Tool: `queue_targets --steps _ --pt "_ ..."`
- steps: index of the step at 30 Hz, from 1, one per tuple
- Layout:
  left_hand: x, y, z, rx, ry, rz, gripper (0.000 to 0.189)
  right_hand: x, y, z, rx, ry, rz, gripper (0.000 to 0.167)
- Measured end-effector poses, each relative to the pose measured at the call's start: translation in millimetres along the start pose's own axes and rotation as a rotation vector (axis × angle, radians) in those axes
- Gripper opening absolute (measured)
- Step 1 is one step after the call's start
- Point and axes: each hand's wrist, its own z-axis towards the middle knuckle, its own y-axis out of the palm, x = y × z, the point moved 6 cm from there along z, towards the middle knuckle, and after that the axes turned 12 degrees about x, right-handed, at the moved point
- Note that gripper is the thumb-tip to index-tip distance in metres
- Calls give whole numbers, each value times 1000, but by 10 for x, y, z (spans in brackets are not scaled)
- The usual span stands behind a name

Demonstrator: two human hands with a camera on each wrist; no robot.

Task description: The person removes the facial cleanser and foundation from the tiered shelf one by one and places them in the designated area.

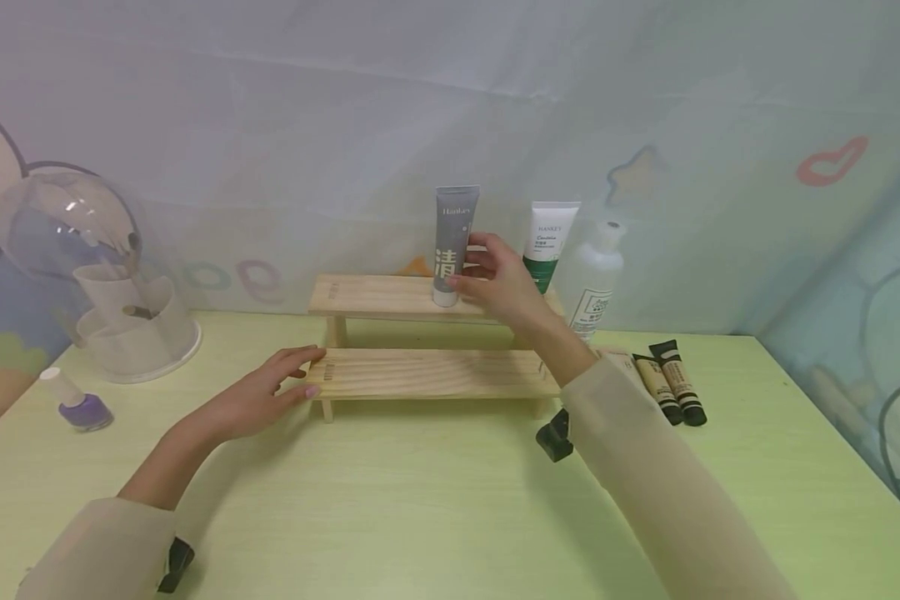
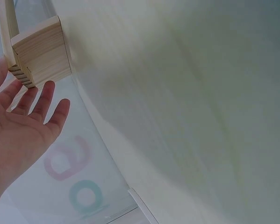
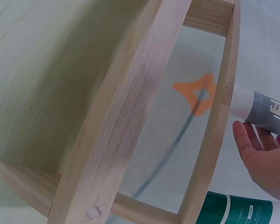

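Note:
On the upper tier of a two-tier wooden rack (image 1: 420, 372), a grey tube (image 1: 452, 229) stands upright on its white cap, near the front edge. My right hand (image 1: 513, 279) grips its lower right side between thumb and fingers. Behind that hand a white and green tube (image 1: 551, 236) stands on the same tier, its base partly hidden. My left hand (image 1: 258, 396) holds the left end of the lower tier, thumb at the front corner and forefinger at the back; in the left wrist view the other fingers (image 2: 46, 100) spread loosely beside the wood.
Right of the rack stands a white bottle (image 1: 598, 271), with small black-capped tubes (image 1: 675, 379) lying beside it. At left are a clear-domed organizer (image 1: 138, 342) with brushes and a purple nail polish bottle (image 1: 86, 411). A fabric backdrop (image 1: 345, 150) hangs behind the table.

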Motion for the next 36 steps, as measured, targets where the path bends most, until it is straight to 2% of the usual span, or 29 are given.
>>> queue_targets --steps 11,24,36 --pt "1 -11 6 -2 -2 -16 56 -21 -24 -14 25 -65 22 52" --pt "8 -23 6 -4 -8 -11 57 -51 -30 -34 77 -129 -37 51" --pt "-2 -17 13 -4 0 -1 57 -28 -81 -101 86 -116 -40 52"
